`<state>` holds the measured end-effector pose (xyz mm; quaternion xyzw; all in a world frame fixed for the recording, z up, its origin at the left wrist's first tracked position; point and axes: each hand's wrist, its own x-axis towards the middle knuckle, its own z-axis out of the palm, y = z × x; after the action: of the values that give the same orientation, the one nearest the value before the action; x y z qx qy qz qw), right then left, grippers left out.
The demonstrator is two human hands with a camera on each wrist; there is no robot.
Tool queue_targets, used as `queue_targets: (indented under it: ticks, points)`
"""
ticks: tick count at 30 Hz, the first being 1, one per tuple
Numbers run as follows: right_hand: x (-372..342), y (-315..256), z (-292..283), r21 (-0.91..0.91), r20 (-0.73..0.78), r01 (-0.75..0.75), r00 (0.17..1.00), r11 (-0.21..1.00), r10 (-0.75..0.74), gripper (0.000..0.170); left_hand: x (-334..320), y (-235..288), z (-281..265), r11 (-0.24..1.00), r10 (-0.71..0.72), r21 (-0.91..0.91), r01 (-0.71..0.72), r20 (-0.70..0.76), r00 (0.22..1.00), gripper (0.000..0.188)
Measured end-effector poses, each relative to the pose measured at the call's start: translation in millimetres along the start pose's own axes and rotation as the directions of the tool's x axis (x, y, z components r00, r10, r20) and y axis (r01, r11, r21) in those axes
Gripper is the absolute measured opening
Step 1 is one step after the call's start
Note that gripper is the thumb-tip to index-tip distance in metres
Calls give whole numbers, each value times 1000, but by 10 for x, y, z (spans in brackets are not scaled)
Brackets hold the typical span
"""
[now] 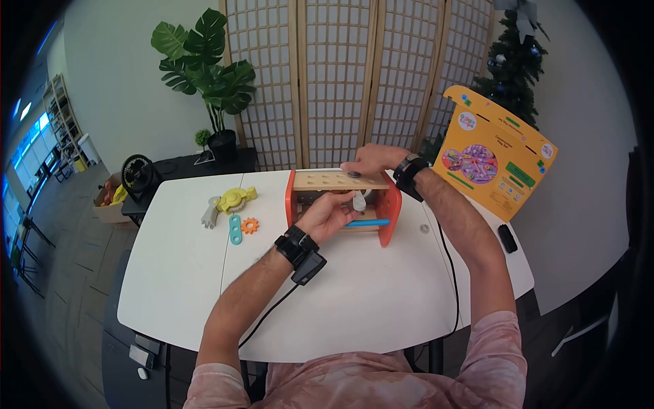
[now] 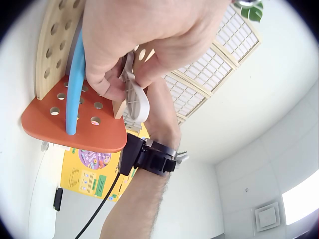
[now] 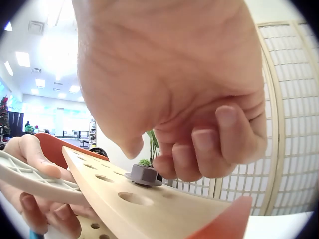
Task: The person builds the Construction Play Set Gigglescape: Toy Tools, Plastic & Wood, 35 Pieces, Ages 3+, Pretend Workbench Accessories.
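Note:
My left hand (image 1: pixel 327 217) pinches a white plastic tool (image 2: pixel 135 97) with a ribbed, rounded handle, at the front of a toy workbench. Its far end is hidden behind the fingers. Along the workbench top runs a wooden board (image 3: pixel 119 186) with rows of holes, between red side panels (image 2: pixel 75 127). A grey hex bolt (image 3: pixel 144 174) stands head up in the board. Just above and beside that bolt is my right hand (image 1: pixel 375 158), its fingers loosely curled, thumb and forefinger apart. A blue bar (image 2: pixel 75 84) crosses the workbench front below the left hand.
On the table's left lie a yellow toy tool (image 1: pixel 235 199), a grey toy piece (image 1: pixel 210 215), a teal strip (image 1: pixel 236 230) and an orange gear (image 1: pixel 251 225). A small clear round piece (image 1: pixel 424 228) lies right of the workbench. A yellow box (image 1: pixel 501 153) stands at the back right.

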<state>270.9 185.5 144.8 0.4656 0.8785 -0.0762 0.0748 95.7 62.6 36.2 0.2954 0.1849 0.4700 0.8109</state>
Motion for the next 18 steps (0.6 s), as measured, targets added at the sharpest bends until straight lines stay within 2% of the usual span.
queue_targets:
  ticks: [4,6,10,13,16,18]
  points:
    - [-64,-14,-11,79,-41,32,999,996,-29,64,-6,-2,-1,1000,0,-12,1,4,1000,32]
    - [-90,-25,-13,137,6,15,1000,990,-16,64,-9,-3,0,1000,3,-10,-3,6,1000,31]
    - [-39,-18,-8,22,-3,-24,1000,999,24,61,-18,8,19,1000,-1,-8,1,2,1000,31]
    - [-31,10,10,110,-42,27,999,994,-23,61,-16,6,9,1000,-3,-9,3,-1,1000,32]
    - [-20,30,23,144,16,20,1000,989,-23,61,6,-7,-14,1000,-4,-5,4,0,1000,33]
    - [22,37,21,27,34,-2,999,1000,1,62,4,-3,-11,1000,0,0,0,1,1000,34]
